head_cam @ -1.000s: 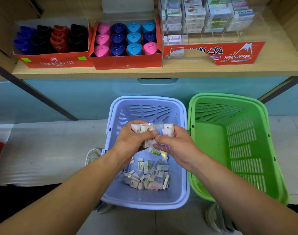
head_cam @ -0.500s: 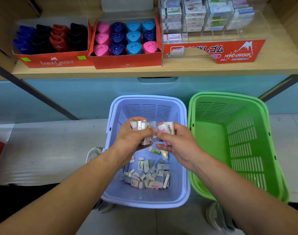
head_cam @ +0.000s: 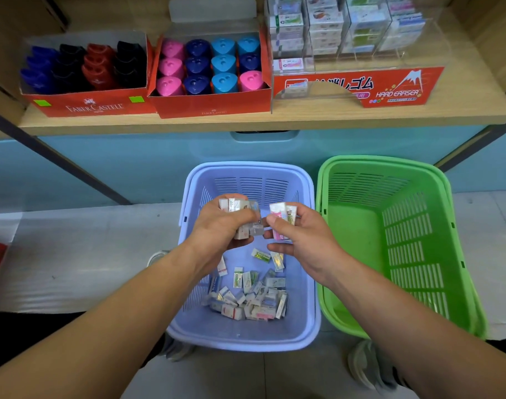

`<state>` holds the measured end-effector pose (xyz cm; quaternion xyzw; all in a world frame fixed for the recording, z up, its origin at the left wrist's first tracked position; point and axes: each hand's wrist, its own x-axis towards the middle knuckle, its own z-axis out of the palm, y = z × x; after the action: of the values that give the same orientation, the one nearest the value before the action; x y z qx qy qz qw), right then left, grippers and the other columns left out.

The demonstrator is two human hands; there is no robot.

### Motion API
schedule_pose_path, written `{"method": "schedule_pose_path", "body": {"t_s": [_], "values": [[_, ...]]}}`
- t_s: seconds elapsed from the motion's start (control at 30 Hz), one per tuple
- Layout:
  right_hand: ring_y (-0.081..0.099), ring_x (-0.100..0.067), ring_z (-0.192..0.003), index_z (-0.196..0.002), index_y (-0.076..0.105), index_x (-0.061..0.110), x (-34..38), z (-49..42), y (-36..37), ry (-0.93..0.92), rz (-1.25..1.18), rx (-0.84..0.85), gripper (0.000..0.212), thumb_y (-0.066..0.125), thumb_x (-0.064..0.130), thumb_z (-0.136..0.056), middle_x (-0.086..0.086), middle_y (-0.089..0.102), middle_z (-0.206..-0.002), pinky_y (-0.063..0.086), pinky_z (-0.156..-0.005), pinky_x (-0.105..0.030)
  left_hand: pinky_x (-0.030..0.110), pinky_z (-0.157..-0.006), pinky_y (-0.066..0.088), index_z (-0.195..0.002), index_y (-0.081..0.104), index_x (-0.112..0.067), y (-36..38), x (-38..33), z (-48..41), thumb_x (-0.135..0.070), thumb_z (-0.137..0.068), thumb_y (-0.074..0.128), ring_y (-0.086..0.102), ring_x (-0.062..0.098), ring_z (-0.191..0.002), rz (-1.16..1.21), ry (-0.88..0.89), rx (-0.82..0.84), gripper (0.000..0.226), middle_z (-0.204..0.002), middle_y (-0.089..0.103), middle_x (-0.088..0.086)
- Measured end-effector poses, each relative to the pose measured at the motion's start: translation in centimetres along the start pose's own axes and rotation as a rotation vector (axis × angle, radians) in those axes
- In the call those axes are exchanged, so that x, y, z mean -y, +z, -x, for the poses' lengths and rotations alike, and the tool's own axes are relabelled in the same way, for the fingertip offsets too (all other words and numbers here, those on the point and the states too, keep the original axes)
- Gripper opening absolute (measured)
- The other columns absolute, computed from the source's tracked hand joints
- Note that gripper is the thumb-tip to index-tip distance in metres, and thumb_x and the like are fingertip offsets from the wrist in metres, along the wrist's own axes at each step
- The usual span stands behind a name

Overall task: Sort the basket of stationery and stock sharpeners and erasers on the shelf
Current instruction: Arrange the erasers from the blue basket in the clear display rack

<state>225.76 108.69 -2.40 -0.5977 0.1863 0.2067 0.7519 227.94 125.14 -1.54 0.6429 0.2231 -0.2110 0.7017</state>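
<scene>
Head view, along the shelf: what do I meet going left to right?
Faber-Castell box of blue, black and red sharpeners → box of pink, navy and light-blue sharpeners → clear eraser display with a red Hard Eraser front.

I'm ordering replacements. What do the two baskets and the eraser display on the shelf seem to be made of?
Purple basket and green basket: moulded plastic, slightly glossy, judging by the slotted walls and rolled rims. Eraser display: clear rigid plastic, probably acrylic, since the stacked erasers show through.
</scene>
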Motion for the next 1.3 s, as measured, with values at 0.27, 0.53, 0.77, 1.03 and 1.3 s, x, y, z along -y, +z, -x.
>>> {"method": "schedule_pose_path", "body": {"t_s": [0.27, 0.53, 0.77, 1.03, 1.3], "values": [[0.071, -0.027, -0.086, -0.101, 0.068, 0.004, 0.9, 0.5, -0.5, 0.115, -0.196, 0.035, 0.015, 0.054, 0.0, -0.098, -0.014, 0.072, -0.092, 0.061, -0.075, -0.037, 0.036, -0.072, 0.057, -0.111, 0.061, -0.014, 0.5, 0.3, 0.3, -0.001, -0.084, 0.073, 0.067, 0.024, -0.077, 0.036, -0.031, 0.088, 0.033, -0.088, 0.067, 0.01], [0.072, -0.019, -0.092, -0.104, 0.073, 0.015, 0.6, 1.2, -0.7, 0.067, -0.102, 0.027, 0.015, 0.066, 0.006, -0.095, -0.007, 0.075, -0.1, 0.061, -0.073, -0.037, 0.029, -0.059, 0.053, -0.105, 0.06, -0.019, 0.9, 0.2, 0.6, 0.003, -0.086, 0.07, 0.061, 0.014, -0.063, 0.076, -0.006, 0.113, 0.031, -0.08, 0.064, 0.005], [0.074, -0.014, -0.079, -0.103, 0.073, 0.012, 0.5, 1.6, -0.1, 0.02, -0.075, 0.025, 0.016, 0.073, 0.005, -0.088, -0.003, 0.076, -0.087, 0.059, -0.065, -0.027, 0.033, -0.062, 0.058, -0.104, 0.061, -0.018, 1.3, -0.1, 0.8, -0.005, -0.083, 0.077, 0.069, 0.02, -0.071, 0.084, 0.019, 0.095, 0.029, -0.084, 0.069, 0.006], [0.073, -0.017, -0.077, -0.101, 0.069, 0.01, 1.8, 1.9, -0.5, -0.023, -0.092, -0.005, 0.016, 0.073, 0.0, -0.088, -0.006, 0.075, -0.088, 0.059, -0.068, -0.03, 0.034, -0.061, 0.057, -0.098, 0.062, -0.02, 1.8, -1.4, 0.7, 0.0, -0.085, 0.072, 0.067, 0.02, -0.069, 0.049, 0.088, 0.085, 0.026, -0.082, 0.068, 0.004], [0.073, -0.018, -0.082, -0.107, 0.071, 0.008, 2.7, 2.6, -1.4, -0.034, -0.058, -0.013, 0.019, 0.074, 0.006, -0.088, -0.009, 0.075, -0.092, 0.057, -0.063, -0.026, 0.035, -0.068, 0.058, -0.102, 0.062, -0.021, 3.1, -1.9, 1.3, -0.008, -0.081, 0.081, 0.071, 0.021, -0.075, 0.037, 0.102, 0.109, 0.031, -0.086, 0.072, 0.003]]}}
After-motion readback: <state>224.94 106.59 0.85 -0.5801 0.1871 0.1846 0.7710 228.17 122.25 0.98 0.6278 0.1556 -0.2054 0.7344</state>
